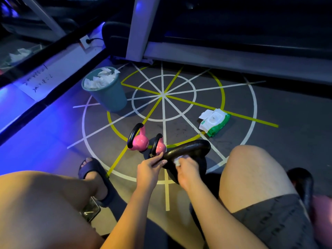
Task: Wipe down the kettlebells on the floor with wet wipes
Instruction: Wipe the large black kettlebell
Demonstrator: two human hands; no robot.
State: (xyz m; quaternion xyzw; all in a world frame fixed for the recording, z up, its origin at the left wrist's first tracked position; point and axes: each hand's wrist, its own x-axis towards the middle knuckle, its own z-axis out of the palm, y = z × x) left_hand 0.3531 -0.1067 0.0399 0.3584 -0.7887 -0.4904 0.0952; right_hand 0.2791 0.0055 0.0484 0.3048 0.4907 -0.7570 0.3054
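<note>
Black kettlebell point(186, 150) on the floor between the knees, left hand point(147, 169) with fingers pinching its handle, right hand point(186, 169) with fingers curled round a white wipe point(177, 161) on the handle, pink kettlebells point(139, 139) just beyond, blue bin point(111, 97) full of crumpled wipes point(100, 79), wipes pack point(214, 122) nearby.

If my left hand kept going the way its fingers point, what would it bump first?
The black kettlebell: the left hand grips the end of its handle, aimed up and right. Just past that, though depth is unclear, sits the smaller pink kettlebell.
</note>
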